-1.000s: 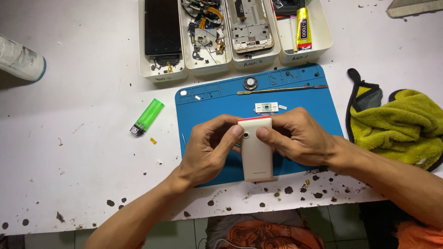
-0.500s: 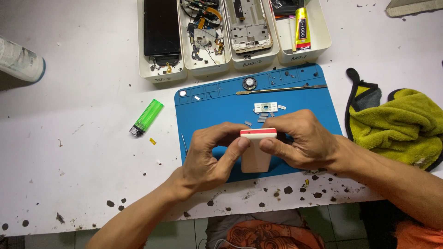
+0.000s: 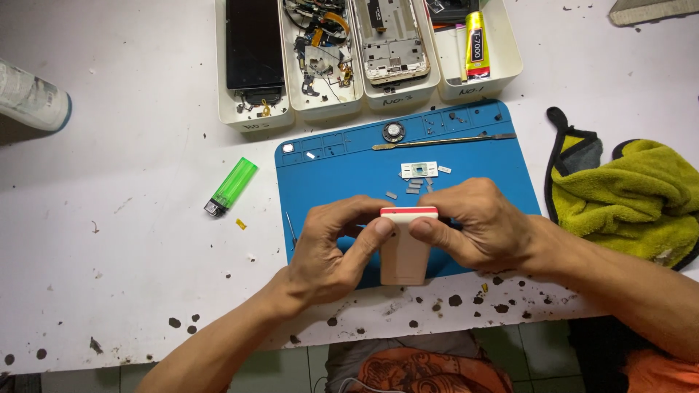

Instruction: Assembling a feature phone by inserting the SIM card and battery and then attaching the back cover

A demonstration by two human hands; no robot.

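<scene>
Both my hands grip a small white rectangular casing (image 3: pixel 405 255) with a red strip along its top edge, held tilted on end over the front of a blue work mat (image 3: pixel 349 171). My left hand (image 3: pixel 331 251) clasps its left side, thumb on the top edge. My right hand (image 3: pixel 477 222) clasps the right side, thumb meeting the left one. Small white and grey parts (image 3: pixel 419 171) lie on the mat just beyond my fingers.
A green lighter (image 3: pixel 231 185) lies left of the mat. Several white trays (image 3: pixel 255 116) with phone parts and a glue tube (image 3: pixel 475 44) stand at the back. A metal pry tool (image 3: pixel 444 140) rests on the mat. A yellow-green cloth (image 3: pixel 633 196) sits right.
The casing was lying flatter with its broad face up; my hands have tipped it on end so its red top edge faces the camera.
</scene>
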